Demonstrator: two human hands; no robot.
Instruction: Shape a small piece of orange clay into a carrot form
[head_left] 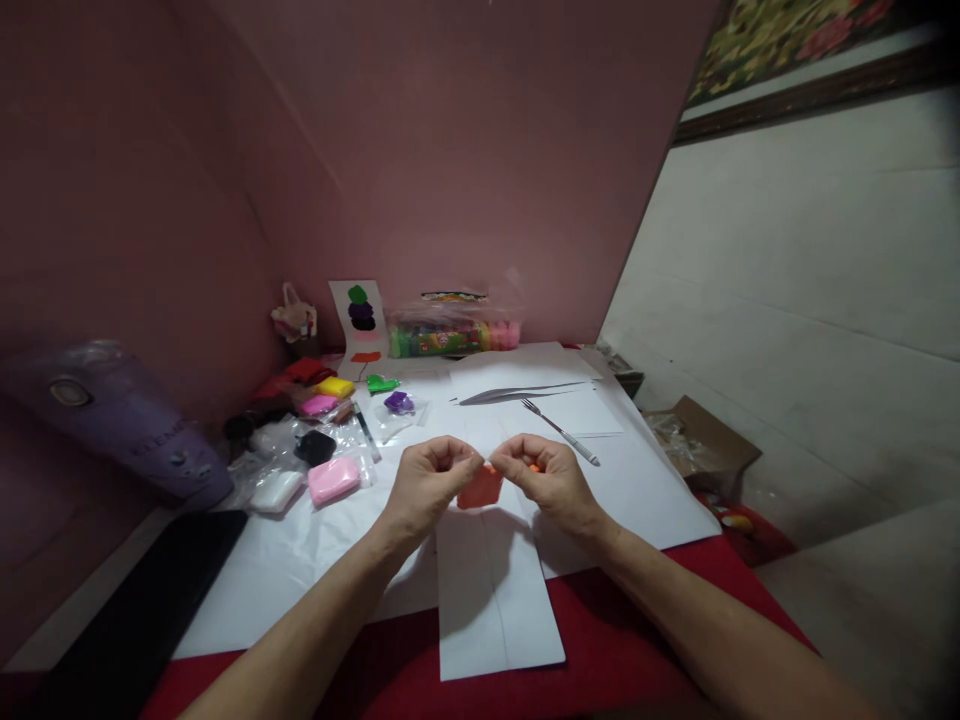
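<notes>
Here, left hand (431, 484), right hand (553, 484), both at orange piece (478, 489), blurry-lettered container (142, 425)

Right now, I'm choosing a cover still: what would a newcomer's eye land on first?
Probably the left hand and right hand near the centre, fingertips pinched at the top of a small bright orange packet. Next, perhaps, the large purple printed container at far left, and the glossy pink packet lying left of the hands.
</notes>
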